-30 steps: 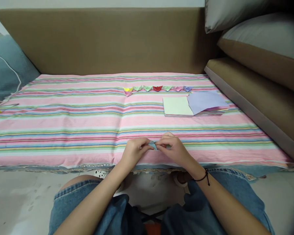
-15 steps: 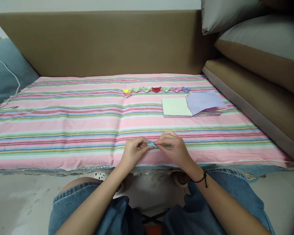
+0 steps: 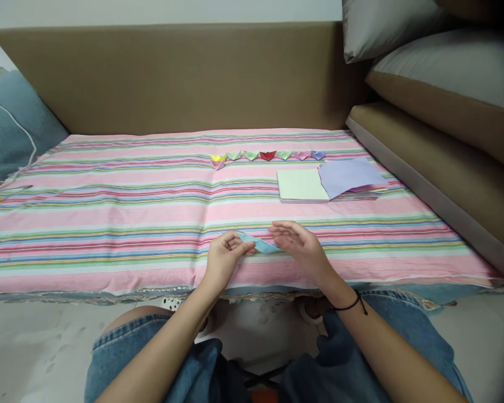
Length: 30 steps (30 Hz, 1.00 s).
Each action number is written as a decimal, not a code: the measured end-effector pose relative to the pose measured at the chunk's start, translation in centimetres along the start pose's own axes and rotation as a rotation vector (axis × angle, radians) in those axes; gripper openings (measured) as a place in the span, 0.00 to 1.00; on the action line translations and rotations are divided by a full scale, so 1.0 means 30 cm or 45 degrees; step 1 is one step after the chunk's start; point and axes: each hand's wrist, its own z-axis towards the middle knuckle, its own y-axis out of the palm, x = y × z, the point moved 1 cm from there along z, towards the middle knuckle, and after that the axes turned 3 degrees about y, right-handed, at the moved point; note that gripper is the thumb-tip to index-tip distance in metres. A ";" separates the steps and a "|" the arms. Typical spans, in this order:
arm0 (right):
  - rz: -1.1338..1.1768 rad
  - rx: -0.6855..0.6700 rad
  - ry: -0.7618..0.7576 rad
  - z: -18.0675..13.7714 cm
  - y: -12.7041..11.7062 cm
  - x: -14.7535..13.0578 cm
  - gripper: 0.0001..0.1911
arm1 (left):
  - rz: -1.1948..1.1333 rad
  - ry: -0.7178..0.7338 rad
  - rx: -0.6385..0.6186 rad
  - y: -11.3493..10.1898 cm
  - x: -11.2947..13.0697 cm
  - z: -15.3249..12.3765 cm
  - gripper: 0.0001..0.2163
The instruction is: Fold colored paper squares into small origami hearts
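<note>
Near edge of striped cloth (image 3: 109,224): left hand (image 3: 223,258) pinches one end of a folded blue paper (image 3: 258,243); right hand (image 3: 298,246) at its other end, fingers loosely spread. Step judged: mid-fold; next likely needs pulling the ends apart. Farther: paper stack (image 3: 302,184), lilac sheet (image 3: 348,174) on top. Farthest: row of folded paper boats (image 3: 267,155). No containers.

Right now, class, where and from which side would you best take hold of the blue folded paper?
Pinch the blue folded paper at its free right tip, coming from the right: it is long and thin, and the left hand holds its left end, while the right hand is open beside it.
</note>
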 end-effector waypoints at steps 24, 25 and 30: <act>0.067 0.144 -0.117 -0.001 -0.001 0.010 0.08 | -0.093 0.060 -0.014 -0.004 0.008 -0.007 0.09; 0.030 0.134 -0.160 -0.001 -0.001 0.009 0.08 | -0.048 0.090 -0.013 -0.006 0.009 -0.006 0.09; -0.112 0.077 -0.261 0.001 0.000 0.007 0.08 | 0.080 0.184 -0.040 -0.013 0.012 -0.005 0.08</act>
